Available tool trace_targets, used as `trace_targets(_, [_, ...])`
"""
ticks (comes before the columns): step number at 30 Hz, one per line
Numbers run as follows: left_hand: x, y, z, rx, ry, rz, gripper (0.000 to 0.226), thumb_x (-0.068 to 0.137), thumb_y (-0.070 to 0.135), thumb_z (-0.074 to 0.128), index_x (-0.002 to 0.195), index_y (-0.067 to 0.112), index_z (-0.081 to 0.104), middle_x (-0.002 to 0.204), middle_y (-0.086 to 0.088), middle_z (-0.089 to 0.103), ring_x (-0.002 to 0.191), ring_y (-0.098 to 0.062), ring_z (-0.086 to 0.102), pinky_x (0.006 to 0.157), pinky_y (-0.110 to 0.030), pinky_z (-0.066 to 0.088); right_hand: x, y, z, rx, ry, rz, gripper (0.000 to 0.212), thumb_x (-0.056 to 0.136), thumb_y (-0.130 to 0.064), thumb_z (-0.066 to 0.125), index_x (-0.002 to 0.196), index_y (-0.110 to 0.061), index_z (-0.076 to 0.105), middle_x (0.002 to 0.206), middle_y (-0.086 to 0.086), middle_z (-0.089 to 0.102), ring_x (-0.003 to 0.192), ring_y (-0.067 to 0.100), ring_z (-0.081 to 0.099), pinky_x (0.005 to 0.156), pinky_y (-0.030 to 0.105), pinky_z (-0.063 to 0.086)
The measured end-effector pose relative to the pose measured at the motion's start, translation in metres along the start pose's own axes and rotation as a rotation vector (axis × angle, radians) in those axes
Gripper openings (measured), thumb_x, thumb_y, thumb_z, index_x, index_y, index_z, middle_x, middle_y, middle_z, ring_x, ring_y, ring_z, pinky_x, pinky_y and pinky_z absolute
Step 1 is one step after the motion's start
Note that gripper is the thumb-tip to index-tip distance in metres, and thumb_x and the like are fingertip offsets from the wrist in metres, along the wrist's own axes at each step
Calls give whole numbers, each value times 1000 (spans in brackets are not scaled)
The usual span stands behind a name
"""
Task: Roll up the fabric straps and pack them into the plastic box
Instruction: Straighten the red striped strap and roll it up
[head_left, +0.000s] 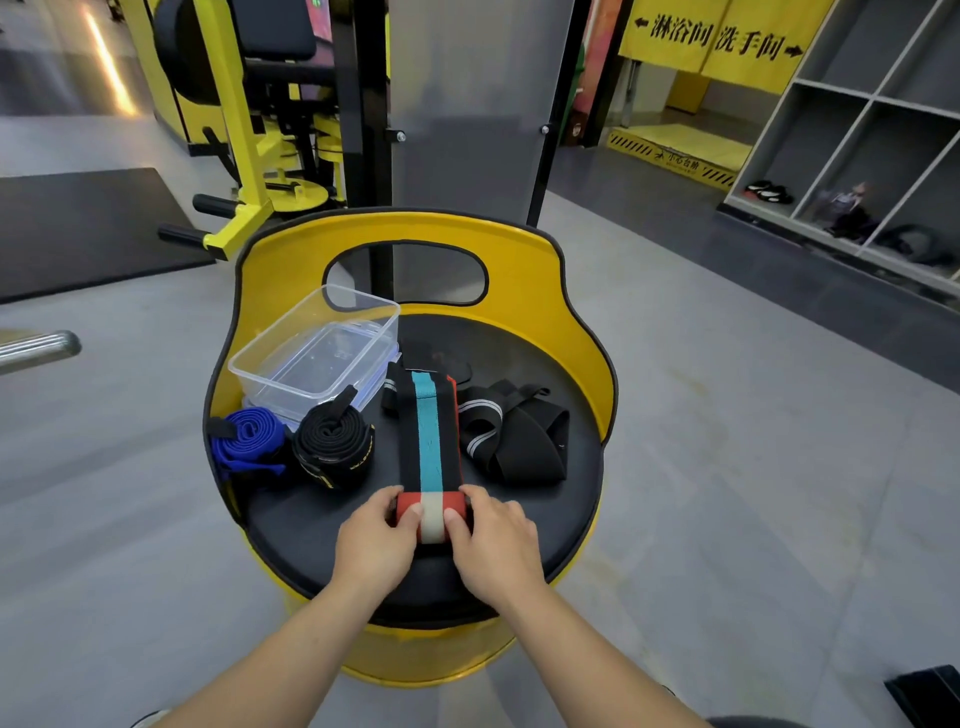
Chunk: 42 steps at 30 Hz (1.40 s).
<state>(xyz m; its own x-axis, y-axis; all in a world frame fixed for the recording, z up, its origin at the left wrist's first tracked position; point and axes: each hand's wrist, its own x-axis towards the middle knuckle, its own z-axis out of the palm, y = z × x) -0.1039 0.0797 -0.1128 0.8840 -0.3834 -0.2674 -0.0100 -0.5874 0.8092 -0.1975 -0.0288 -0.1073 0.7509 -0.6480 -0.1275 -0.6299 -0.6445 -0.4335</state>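
A black strap with a teal stripe lies stretched along the black seat, and its near end is rolled so the red and white side shows. My left hand and my right hand pinch that roll from either side, fingertips on top. To the left stand a rolled blue strap and a rolled black strap. An unrolled black strap with grey stripes lies crumpled at the right. The clear plastic box sits at the back left, holding nothing, on top of its lid.
Everything rests on a round black seat with a tall yellow backrest curving around its far side. Grey floor surrounds it. Yellow gym machines stand beyond at the left, and grey shelving at the right.
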Motion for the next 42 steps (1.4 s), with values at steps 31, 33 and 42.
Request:
trace_targets(31, [8,-4,-2,67,-15,126,35,95,34,67,126,18,69,114,-1,72,107,-19,64,92,-33,50,5,16,2,204,-23,-129,59,101,-42,56,153,-28,33,146,-4,51,133,16,48,108,31,42])
trace_targets(33, [13,0,1,53,3,89,35,97,35,63,125,15,70,115,-5,71,108,-23,63,89,-32,47,11,10,3,217,-22,-83,57,103,-42,53,154,-26,34,146,-2,53,132,19,49,108,33,43])
trace_targets(42, [10,4,15,-140,3,-11,44,103,20,54,147,20,50,135,-1,62,123,-22,57,102,-33,44,25,-4,9,317,-34,81,52,107,-39,42,156,-22,33,137,8,59,129,27,48,107,37,42])
